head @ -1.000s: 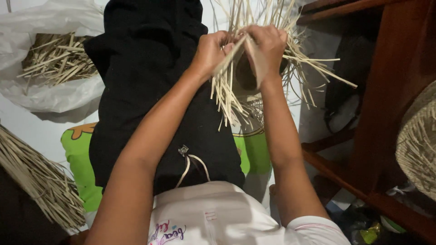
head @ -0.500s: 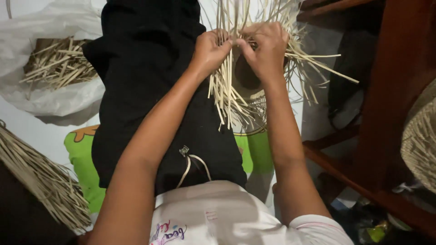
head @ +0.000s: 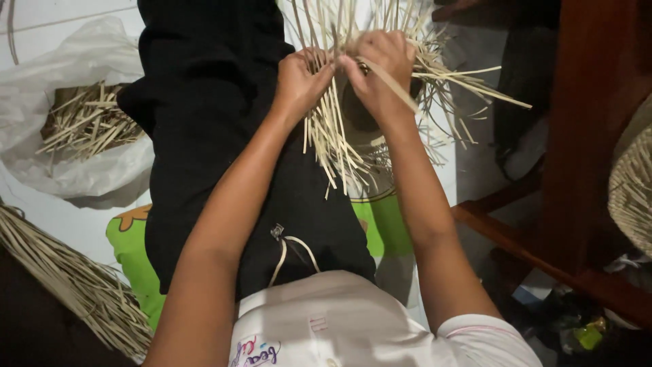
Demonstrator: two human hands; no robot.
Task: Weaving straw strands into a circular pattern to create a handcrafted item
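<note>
Over white floor, hands [head: 343, 71] pinch straw strips [head: 333, 136].

two hands are showing in the head view: one left hand [head: 299, 76] and one right hand [head: 377, 64], both belonging to the same person. one woven straw piece [head: 353, 129] is sitting between them, and its loose strips are too many for counting. one white plastic bag [head: 81, 173] is lying at the left, holding one pile of cut strips [head: 88, 122]. one long bundle of straw [head: 68, 278] is lying at the lower left. one woven basket [head: 633, 183] is showing at the right edge. one wooden furniture frame [head: 577, 122] is standing beside it.
</note>
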